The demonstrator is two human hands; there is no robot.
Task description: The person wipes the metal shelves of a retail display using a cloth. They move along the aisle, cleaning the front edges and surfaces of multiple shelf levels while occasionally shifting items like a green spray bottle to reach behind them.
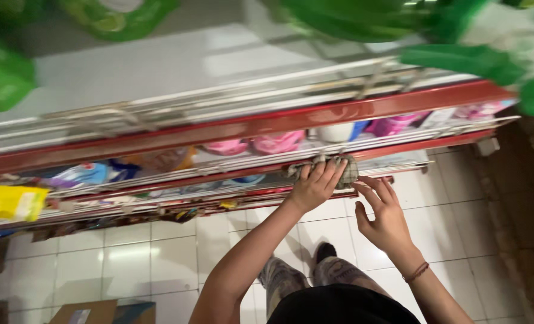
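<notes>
Your left hand (316,187) presses a grey cloth (339,171) flat against the front edge of a red shelf (399,147), fingers spread over it. Your right hand (384,219) hangs open just beside it, holding nothing, a band (416,272) on its wrist. Pink packets (277,143) sit on the shelf above; a yellow pack (9,201) lies toward its left end. White floor tiles (159,258) show below.
</notes>
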